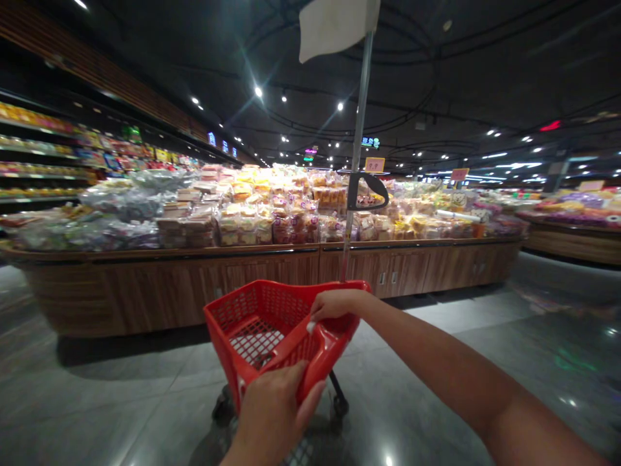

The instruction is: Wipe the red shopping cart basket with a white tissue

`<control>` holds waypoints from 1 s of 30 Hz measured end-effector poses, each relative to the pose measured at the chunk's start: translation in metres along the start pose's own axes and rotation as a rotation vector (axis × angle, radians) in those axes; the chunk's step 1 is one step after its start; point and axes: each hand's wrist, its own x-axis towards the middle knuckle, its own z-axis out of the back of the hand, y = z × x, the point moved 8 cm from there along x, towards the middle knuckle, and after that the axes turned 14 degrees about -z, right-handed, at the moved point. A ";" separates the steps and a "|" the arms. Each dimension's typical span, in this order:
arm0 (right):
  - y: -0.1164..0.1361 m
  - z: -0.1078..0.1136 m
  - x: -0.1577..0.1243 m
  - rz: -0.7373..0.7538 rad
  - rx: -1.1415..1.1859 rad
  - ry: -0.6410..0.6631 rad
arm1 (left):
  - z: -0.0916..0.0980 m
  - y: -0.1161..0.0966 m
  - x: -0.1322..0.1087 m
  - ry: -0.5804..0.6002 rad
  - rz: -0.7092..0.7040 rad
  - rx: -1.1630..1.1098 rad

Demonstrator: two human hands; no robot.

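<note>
Head view: the left hand [272,414] wraps closed around the handle [317,349] of a red cart [286,291] at bottom centre; the right hand [337,305] curls over the cart's far edge. A metal pole [358,142] rises to a white flag [334,26]. Beyond, packaged food [252,220] heaps a wooden counter [194,285] under a yellow "9.9" sign [374,164]; shelves [33,149] line the upper left.

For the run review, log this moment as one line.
left hand: gripping red plastic basket cart handle | right hand: on its rim | ahead: wooden display counter, bagged goods
</note>
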 end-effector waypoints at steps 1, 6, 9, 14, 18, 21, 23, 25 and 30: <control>-0.010 0.004 -0.002 -0.029 -0.010 -0.028 | 0.000 0.000 0.000 0.000 0.000 0.005; -0.019 0.008 -0.012 -0.044 -0.048 -0.123 | -0.002 0.001 0.004 0.015 0.000 0.018; 0.003 0.001 -0.018 0.039 -0.035 -0.126 | -0.005 0.001 0.006 0.035 -0.005 0.006; -0.019 0.011 -0.022 -0.015 -0.007 -0.207 | -0.007 0.003 0.005 0.081 0.019 -0.019; -0.070 0.023 -0.034 -0.167 0.030 -0.402 | -0.006 0.004 0.006 0.071 0.016 -0.008; -0.088 0.016 -0.054 -0.265 0.084 -0.570 | -0.005 0.004 0.006 0.040 -0.006 0.008; -0.089 0.002 -0.069 -0.319 0.121 -0.672 | -0.004 0.005 0.005 0.017 -0.020 0.024; -0.084 -0.015 -0.086 -0.355 0.187 -0.814 | -0.005 0.005 0.004 0.005 -0.032 0.038; -0.040 -0.081 -0.124 -0.244 0.486 -1.185 | -0.005 0.004 0.005 -0.023 -0.055 0.060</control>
